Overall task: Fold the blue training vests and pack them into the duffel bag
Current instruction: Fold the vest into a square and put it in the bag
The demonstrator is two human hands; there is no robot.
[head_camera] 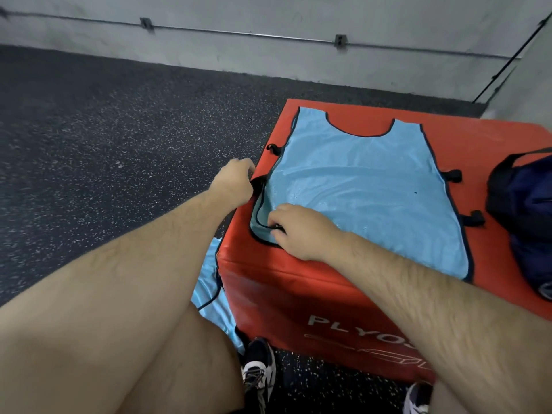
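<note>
A light blue training vest (364, 186) with dark trim lies flat on top of a red plyo box (493, 138), neck opening toward the far wall. My left hand (234, 182) grips a black side strap at the vest's left edge, by the box's left rim. At the near left corner of the vest my right hand (301, 231) pinches the dark hem, and that corner is slightly lifted. A dark navy duffel bag (525, 210) sits on the box's right side, partly cut off by the frame edge.
More light blue vest fabric (213, 297) lies on the floor by the box's left side, near my leg. Speckled dark rubber flooring (119, 130) spreads to the left. A grey wall with a metal rail (239, 32) runs behind. My shoes (258, 372) stand at the box's front.
</note>
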